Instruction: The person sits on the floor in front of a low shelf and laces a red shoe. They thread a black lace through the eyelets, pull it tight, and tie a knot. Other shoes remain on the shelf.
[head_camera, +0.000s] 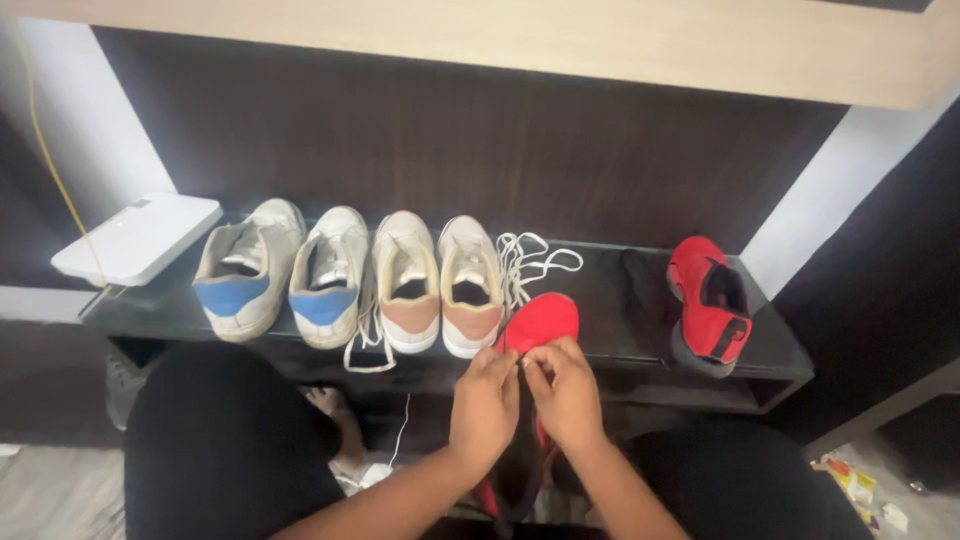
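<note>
Head view, looking down over the knees at a low dark shelf (620, 300)

- Left hand (484, 405): fingers curled and pinched on the near end of a red shoe (540, 320); the exact spot of the pinch is hidden under the fingertips
- Right hand (566, 395): fingers bent and closed on the same red shoe, just beside the left hand, the two hands touching at the knuckles
- Red shoe: toe pointing away, its front resting on the shelf edge, its rear part dropping between the knees under the hands
- White laces (525, 258): a loose tangle on the shelf just beyond the red shoe's toe
- White sneakers with tan heels (438, 285): a pair, side by side, left of the red shoe, heels toward the camera
- White sneakers with blue heels (285, 270): a pair, further left, heels toward the camera
- Second red shoe (708, 305): at the right end of the shelf, well apart from the hands
- White flat device (137, 238): at the far left, with a yellow cable (50, 160) running up from it
</note>
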